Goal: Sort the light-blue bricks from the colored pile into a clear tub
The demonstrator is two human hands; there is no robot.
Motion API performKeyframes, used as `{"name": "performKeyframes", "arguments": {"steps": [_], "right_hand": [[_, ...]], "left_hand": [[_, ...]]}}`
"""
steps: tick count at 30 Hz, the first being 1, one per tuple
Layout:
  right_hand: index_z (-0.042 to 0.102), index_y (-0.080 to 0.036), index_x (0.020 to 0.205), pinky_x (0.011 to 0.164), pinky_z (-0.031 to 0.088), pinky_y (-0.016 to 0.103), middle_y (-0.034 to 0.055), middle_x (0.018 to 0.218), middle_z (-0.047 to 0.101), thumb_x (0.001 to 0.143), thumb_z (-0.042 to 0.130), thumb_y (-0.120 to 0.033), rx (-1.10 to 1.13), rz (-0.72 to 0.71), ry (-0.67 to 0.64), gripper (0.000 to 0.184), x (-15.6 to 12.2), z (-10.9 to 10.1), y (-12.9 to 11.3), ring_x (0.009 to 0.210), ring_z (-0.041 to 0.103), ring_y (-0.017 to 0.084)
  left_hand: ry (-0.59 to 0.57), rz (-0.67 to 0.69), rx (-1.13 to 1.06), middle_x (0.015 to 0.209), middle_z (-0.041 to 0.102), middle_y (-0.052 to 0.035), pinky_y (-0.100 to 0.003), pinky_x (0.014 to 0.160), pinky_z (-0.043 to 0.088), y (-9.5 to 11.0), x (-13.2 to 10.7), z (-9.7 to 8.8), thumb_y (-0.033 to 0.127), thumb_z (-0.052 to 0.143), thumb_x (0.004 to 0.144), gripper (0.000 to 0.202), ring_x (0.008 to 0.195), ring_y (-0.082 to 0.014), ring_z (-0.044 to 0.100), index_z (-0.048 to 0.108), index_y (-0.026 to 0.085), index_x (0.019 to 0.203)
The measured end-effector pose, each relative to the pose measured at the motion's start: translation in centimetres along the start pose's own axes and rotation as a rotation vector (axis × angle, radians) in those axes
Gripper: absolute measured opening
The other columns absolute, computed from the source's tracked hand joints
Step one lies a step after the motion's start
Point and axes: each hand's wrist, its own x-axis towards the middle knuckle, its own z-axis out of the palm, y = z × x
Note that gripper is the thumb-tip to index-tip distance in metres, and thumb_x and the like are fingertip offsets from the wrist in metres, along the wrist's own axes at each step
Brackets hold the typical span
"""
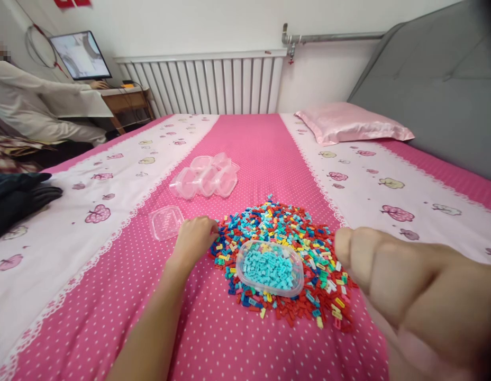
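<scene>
Lace-edged pink bed strip (pixel 251 140) (long stretch beyond brick pile (pixel 271 219))

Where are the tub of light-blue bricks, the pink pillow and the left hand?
Clear tub (pixel 299 278): head view, wall at picture right.
Pink pillow (pixel 351 123): head view, middle of its top.
Left hand (pixel 195 236): head view, back of the hand.

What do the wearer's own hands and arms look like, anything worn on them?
The left hand and left forearm are bare: no glove, watch or sleeve shows. The right hand, large and blurred, shows no glove.
</scene>
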Motion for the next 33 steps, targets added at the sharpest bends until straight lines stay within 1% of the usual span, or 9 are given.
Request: {"name": "performKeyframes", "arguments": {"steps": [2, 6, 10, 12, 16, 18, 21, 25, 33], "right_hand": [[0.059, -0.023, 0.065, 0.049, 0.037, 0.032, -0.0041, 0.045, 0.039, 0.103, 0.042, -0.047, 0.033, -0.008, 0.059, 0.048, 0.8, 0.4, 0.9, 0.040, 0.036, 0.011], [0.061, -0.020, 0.072, 0.055, 0.036, 0.029, -0.0021, 0.060, 0.053, 0.104, 0.047, -0.039, -0.024, 0.173, -0.028, 0.039, 1.3, 0.5, 2.3, 0.056, 0.048, 0.011], [0.061, -0.021, 0.074, 0.058, 0.037, 0.027, -0.0030, 0.068, 0.057, 0.104, 0.045, -0.035, -0.244, 0.337, -0.121, 0.037, 1.4, 0.5, 4.8, 0.062, 0.052, 0.010], [0.062, -0.020, 0.077, 0.062, 0.039, 0.027, -0.0032, 0.070, 0.059, 0.103, 0.048, -0.031, -0.412, 0.394, -0.153, 0.032, 1.4, 0.7, 6.3, 0.066, 0.054, 0.011], [0.065, -0.022, 0.093, 0.076, 0.042, 0.030, -0.0008, 0.088, 0.064, 0.095, 0.061, -0.016, -0.638, 0.385, -0.249, 0.007, 1.0, 1.2, 8.8, 0.084, 0.059, 0.016], [0.065, -0.024, 0.100, 0.081, 0.043, 0.031, -0.0008, 0.095, 0.066, 0.091, 0.066, -0.012, -0.636, 0.360, -0.308, 0.015, 0.7, 1.4, 9.3, 0.090, 0.060, 0.017], [0.065, -0.026, 0.097, 0.086, 0.043, 0.031, -0.0031, 0.097, 0.069, 0.088, 0.070, -0.011, -0.598, 0.334, -0.372, 0.018, 0.6, 1.6, 9.4, 0.095, 0.062, 0.016], [0.065, -0.024, 0.088, 0.083, 0.043, 0.030, -0.0050, 0.091, 0.069, 0.087, 0.072, -0.013, -0.620, 0.337, -0.401, 0.014, 0.5, 1.7, 9.2, 0.091, 0.062, 0.016], [0.067, -0.023, 0.085, 0.078, 0.042, 0.029, -0.0031, 0.087, 0.067, 0.085, 0.075, -0.013, -0.719, 0.358, -0.445, 0.013, 0.5, 1.5, 9.5, 0.088, 0.061, 0.017]], "left_hand": [[-0.003, 0.005, -0.007, 0.088, 0.073, -0.0079, -0.033, 0.071, 0.044, 0.2, 0.0, 0.1, 0.013, 0.057, 0.078, 0.020, 0.085, -0.0269, 0.068, 0.075, 0.021, 0.082], [0.012, 0.010, -0.032, 0.084, 0.073, -0.0089, -0.034, 0.072, 0.045, 0.3, 0.0, 0.3, 0.010, 0.057, 0.075, 0.019, 0.083, -0.0276, 0.068, 0.074, 0.019, 0.077], [0.083, -0.014, -0.105, 0.087, 0.073, -0.0129, -0.035, 0.073, 0.046, 0.0, -0.2, -0.4, 0.017, 0.057, 0.079, 0.016, 0.085, -0.0293, 0.068, 0.073, 0.014, 0.080], [0.094, -0.001, -0.169, 0.087, 0.074, -0.0098, -0.032, 0.071, 0.047, 0.2, -0.4, -1.1, 0.020, 0.058, 0.081, 0.016, 0.082, -0.0250, 0.068, 0.073, 0.015, 0.084], [0.074, 0.198, -0.516, 0.079, 0.074, 0.0000, -0.022, 0.069, 0.049, 1.4, -0.8, -2.2, 0.020, 0.062, 0.083, 0.010, 0.072, -0.0137, 0.067, 0.072, 0.018, 0.085], [0.087, 0.324, -0.761, 0.078, 0.074, -0.0004, -0.022, 0.070, 0.049, 2.3, -1.0, -2.2, 0.020, 0.065, 0.083, 0.007, 0.071, -0.0127, 0.066, 0.071, 0.017, 0.084], [0.071, 0.427, -0.985, 0.082, 0.073, -0.0017, -0.023, 0.071, 0.051, 3.3, -1.1, -1.6, 0.023, 0.069, 0.084, 0.008, 0.074, -0.0127, 0.066, 0.069, 0.016, 0.087], [0.023, 0.461, -1.175, 0.084, 0.070, -0.0008, -0.023, 0.071, 0.052, 3.8, -1.0, -0.8, 0.022, 0.073, 0.082, 0.017, 0.077, -0.0125, 0.066, 0.060, 0.016, 0.093], [-0.021, 0.464, -1.250, 0.083, 0.067, -0.0001, -0.023, 0.071, 0.051, 4.0, -1.2, -0.7, 0.023, 0.073, 0.084, 0.022, 0.079, -0.0137, 0.068, 0.055, 0.017, 0.096]]}}
